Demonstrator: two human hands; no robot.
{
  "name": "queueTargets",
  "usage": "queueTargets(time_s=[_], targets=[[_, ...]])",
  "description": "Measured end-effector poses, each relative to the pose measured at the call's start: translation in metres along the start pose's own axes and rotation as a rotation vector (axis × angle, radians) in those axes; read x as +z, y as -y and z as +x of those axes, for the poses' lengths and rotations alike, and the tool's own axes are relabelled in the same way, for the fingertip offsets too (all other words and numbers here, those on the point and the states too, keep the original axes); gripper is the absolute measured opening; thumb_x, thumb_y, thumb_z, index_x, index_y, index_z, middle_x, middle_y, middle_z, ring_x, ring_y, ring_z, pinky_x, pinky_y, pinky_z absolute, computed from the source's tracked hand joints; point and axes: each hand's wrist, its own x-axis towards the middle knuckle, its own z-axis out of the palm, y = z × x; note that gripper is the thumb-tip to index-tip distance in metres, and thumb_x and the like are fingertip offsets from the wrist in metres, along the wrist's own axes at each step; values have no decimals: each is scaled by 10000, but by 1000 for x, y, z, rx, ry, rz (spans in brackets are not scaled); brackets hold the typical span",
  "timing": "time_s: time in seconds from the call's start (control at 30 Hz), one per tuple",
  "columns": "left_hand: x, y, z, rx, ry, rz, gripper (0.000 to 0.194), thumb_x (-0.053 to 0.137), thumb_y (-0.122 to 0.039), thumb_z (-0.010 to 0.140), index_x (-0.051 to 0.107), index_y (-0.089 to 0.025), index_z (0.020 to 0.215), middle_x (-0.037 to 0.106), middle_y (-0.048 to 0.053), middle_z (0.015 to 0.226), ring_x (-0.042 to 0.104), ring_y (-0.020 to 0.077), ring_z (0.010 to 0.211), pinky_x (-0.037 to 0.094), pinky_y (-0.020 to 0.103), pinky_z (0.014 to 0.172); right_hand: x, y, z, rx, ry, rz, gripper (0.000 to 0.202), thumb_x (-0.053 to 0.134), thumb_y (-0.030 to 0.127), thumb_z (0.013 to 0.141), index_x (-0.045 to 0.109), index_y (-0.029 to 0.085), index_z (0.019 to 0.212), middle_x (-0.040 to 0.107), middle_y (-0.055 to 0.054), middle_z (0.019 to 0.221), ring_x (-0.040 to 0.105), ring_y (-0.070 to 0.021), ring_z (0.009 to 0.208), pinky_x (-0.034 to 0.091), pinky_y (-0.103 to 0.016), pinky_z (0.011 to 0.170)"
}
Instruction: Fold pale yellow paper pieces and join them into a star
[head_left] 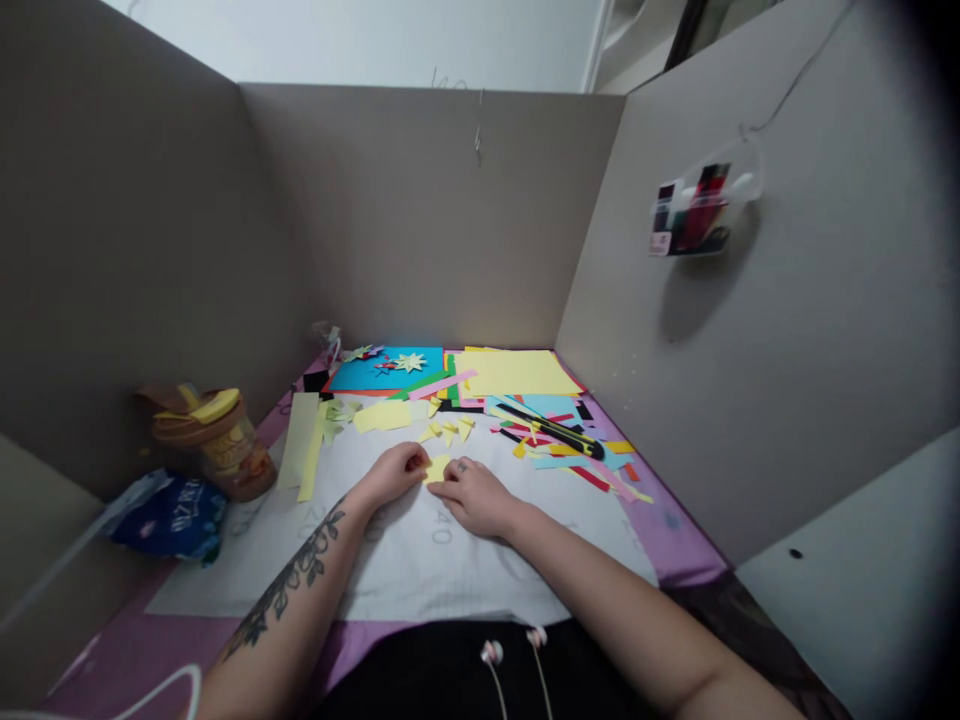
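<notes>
Between my two hands is a small piece of yellow paper (436, 471), low over the white sheet. The fingertips of my left hand (399, 468) pinch its left edge. My right hand (474, 494) has its fingers bent onto the right side of the same piece, covering part of it. Just beyond my hands lie several small folded yellow paper pieces (448, 432). Farther back, a pale yellow paper star (411, 362) rests on a blue sheet (349, 376).
A utility knife (559, 432) lies among coloured paper strips (592, 475) at the right. Yellow sheets (517, 372) are stacked at the back. On the left stand a brown-lidded cup (240, 455) and a blue packet (176, 515). Grey partitions (435, 220) enclose the table.
</notes>
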Motion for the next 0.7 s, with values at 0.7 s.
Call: queueTargets(time_s=[0.7], targets=[[13,1,-11,234,-125,7,171,509,-93,773,662,-169,764,631,55,840,571,182,831,449,289,763,-8,-7,1,-2,39,183,139,569,250,863,693,221,920,595,-51,959,511,-197,958,413,-350,857]])
